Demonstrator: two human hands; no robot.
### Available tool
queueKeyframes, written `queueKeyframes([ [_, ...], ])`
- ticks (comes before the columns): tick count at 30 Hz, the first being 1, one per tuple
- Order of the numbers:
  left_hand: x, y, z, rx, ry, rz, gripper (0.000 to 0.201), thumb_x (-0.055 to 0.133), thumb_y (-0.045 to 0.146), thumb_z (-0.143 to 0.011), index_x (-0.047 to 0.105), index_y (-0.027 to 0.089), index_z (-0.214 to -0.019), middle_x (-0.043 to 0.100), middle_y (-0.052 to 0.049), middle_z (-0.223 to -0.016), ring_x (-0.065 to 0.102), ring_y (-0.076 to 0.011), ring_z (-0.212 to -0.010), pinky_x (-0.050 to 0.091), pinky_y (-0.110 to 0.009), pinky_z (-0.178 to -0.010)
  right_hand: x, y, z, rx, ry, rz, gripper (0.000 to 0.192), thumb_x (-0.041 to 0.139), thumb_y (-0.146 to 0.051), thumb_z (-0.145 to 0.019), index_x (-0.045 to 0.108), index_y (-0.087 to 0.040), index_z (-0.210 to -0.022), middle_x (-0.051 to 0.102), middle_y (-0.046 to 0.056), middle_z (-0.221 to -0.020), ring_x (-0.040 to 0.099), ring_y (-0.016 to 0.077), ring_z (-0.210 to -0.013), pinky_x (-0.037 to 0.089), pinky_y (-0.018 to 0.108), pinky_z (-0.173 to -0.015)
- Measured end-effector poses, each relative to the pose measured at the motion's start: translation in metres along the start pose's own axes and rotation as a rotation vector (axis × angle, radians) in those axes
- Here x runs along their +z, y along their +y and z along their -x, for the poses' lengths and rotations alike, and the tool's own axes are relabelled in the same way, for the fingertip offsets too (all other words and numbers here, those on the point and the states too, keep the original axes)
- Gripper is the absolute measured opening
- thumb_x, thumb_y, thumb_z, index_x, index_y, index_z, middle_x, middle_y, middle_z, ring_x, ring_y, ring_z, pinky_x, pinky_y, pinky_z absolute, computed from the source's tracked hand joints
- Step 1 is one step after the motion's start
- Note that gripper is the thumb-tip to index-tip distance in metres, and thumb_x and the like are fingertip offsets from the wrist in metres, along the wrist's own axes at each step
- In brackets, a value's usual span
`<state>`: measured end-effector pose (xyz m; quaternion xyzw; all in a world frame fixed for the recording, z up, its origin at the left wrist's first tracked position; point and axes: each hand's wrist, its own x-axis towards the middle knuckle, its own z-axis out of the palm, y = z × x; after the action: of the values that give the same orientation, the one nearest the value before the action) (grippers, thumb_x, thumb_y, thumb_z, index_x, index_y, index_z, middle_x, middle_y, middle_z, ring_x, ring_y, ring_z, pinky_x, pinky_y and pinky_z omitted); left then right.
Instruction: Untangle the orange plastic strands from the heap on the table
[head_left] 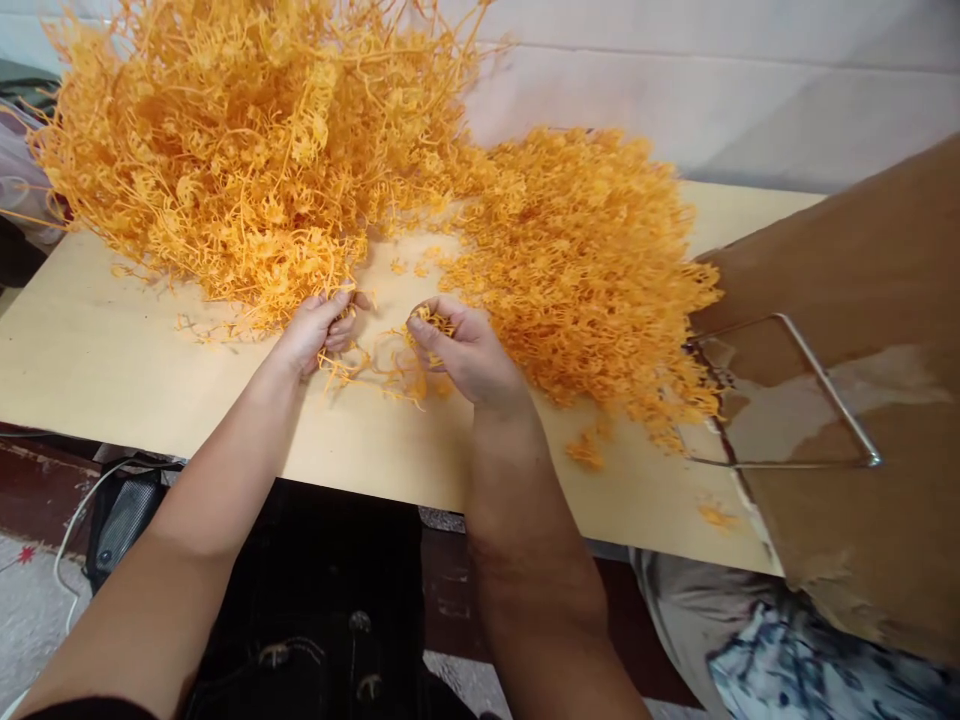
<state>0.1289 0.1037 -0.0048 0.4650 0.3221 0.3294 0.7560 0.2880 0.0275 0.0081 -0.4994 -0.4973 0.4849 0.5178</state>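
Observation:
My left hand (319, 332) is closed around thin orange plastic flower sprigs (341, 368) at the front edge of a big loose heap (247, 170) of the same stuff. A short way to its right, my right hand (469, 350) pinches a small orange sprig (435, 325) between thumb and fingers. Curly orange stems lie or hang between the two hands. Beyond my right hand spreads a second, denser pile of orange flower pieces (585, 270). What sits deep inside each palm is hidden.
Both piles lie on a pale wooden table (360, 450) against a white wall (675, 90). At right stands a brown cardboard sheet (862, 400) with a bent metal wire frame (825, 375). Below the table, a black speaker-like box (127, 515) and patterned cloth (802, 665) show.

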Motion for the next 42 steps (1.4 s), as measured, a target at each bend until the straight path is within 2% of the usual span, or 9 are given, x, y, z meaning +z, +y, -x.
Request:
queueKeyframes([
  [3, 0.005, -0.002, 0.002, 0.016, -0.011, -0.144, 0.031, 0.067, 0.037, -0.066, 0.06, 0.013, -0.084, 0.041, 0.008, -0.045, 0.033, -0.0007, -0.038, 0.027, -0.015, -0.042, 0.001, 0.004, -0.004, 0.049, 0.077, -0.208, 0.036, 0.067, -0.048, -0.063, 0.045, -0.019, -0.065, 0.037, -0.006, -0.056, 0.032, 0.0028, -0.041, 0.019, 0.019, -0.036],
  [5, 0.007, -0.005, 0.003, 0.039, -0.014, -0.214, 0.039, 0.075, 0.03, -0.056, 0.061, 0.013, -0.088, 0.056, 0.004, -0.058, 0.046, -0.003, -0.049, 0.036, -0.017, -0.051, 0.005, 0.009, -0.008, 0.084, 0.093, -0.266, 0.036, 0.067, -0.048, -0.063, 0.046, -0.019, -0.065, 0.039, -0.006, -0.056, 0.032, 0.0026, -0.04, 0.018, 0.018, -0.034],
  [7, 0.008, -0.008, 0.003, 0.03, -0.027, -0.247, 0.043, 0.076, 0.027, -0.053, 0.061, 0.013, -0.091, 0.062, 0.001, -0.07, 0.053, -0.006, -0.058, 0.04, -0.019, -0.058, 0.01, 0.015, -0.011, 0.111, 0.095, -0.28, 0.034, 0.066, -0.048, -0.064, 0.048, -0.019, -0.066, 0.043, -0.005, -0.056, 0.034, 0.003, -0.041, 0.02, 0.018, -0.034],
  [17, 0.018, -0.011, -0.001, -0.029, 0.055, -0.265, 0.011, 0.054, 0.017, -0.071, 0.056, 0.012, -0.082, 0.056, 0.004, -0.064, 0.053, -0.005, -0.057, 0.042, -0.019, -0.06, 0.016, 0.028, -0.018, 0.095, 0.202, -0.27, 0.034, 0.066, -0.048, -0.064, 0.047, -0.02, -0.064, 0.048, -0.005, -0.057, 0.043, 0.0061, -0.047, 0.035, 0.02, -0.04],
  [23, 0.013, -0.017, -0.006, -0.025, 0.027, -0.346, 0.011, 0.053, 0.022, -0.073, 0.058, 0.011, -0.074, 0.055, 0.003, -0.062, 0.051, -0.0066, -0.056, 0.042, -0.022, -0.062, 0.02, 0.037, -0.024, 0.01, 0.31, -0.185, 0.033, 0.064, -0.047, -0.066, 0.045, -0.02, -0.064, 0.044, -0.006, -0.055, 0.043, 0.0076, -0.051, 0.038, 0.022, -0.047],
  [28, 0.013, -0.015, -0.004, -0.005, -0.067, -0.338, 0.023, 0.051, 0.031, -0.076, 0.06, 0.011, -0.083, 0.061, 0.0, -0.072, 0.055, -0.0096, -0.068, 0.044, -0.024, -0.069, 0.025, 0.041, -0.026, -0.057, 0.349, -0.091, 0.033, 0.059, -0.048, -0.07, 0.042, -0.02, -0.065, 0.041, -0.006, -0.056, 0.041, 0.0075, -0.053, 0.037, 0.023, -0.052],
  [32, 0.011, -0.014, -0.005, 0.008, -0.051, -0.519, 0.019, 0.049, 0.026, -0.076, 0.059, 0.011, -0.074, 0.057, 0.001, -0.067, 0.052, -0.0099, -0.066, 0.042, -0.025, -0.069, 0.025, 0.046, -0.029, -0.098, 0.408, -0.044, 0.032, 0.058, -0.045, -0.071, 0.039, -0.02, -0.063, 0.036, -0.006, -0.056, 0.04, 0.0078, -0.055, 0.036, 0.023, -0.054],
  [35, 0.012, -0.014, -0.007, 0.023, -0.033, -0.571, 0.018, 0.047, 0.025, -0.076, 0.057, 0.011, -0.07, 0.056, 0.001, -0.066, 0.051, -0.0099, -0.066, 0.041, -0.024, -0.07, 0.026, 0.047, -0.032, -0.036, 0.461, -0.076, 0.033, 0.059, -0.041, -0.07, 0.036, -0.021, -0.059, 0.035, -0.007, -0.054, 0.037, 0.007, -0.052, 0.035, 0.022, -0.05],
  [42, 0.018, -0.013, -0.005, 0.067, -0.058, -0.451, 0.013, 0.046, 0.018, -0.075, 0.056, 0.013, -0.069, 0.055, 0.003, -0.065, 0.051, -0.0085, -0.069, 0.04, -0.021, -0.073, 0.035, 0.041, -0.038, 0.148, 0.536, -0.252, 0.031, 0.059, -0.035, -0.072, 0.034, -0.021, -0.06, 0.039, -0.007, -0.051, 0.036, 0.0051, -0.044, 0.032, 0.018, -0.04],
])
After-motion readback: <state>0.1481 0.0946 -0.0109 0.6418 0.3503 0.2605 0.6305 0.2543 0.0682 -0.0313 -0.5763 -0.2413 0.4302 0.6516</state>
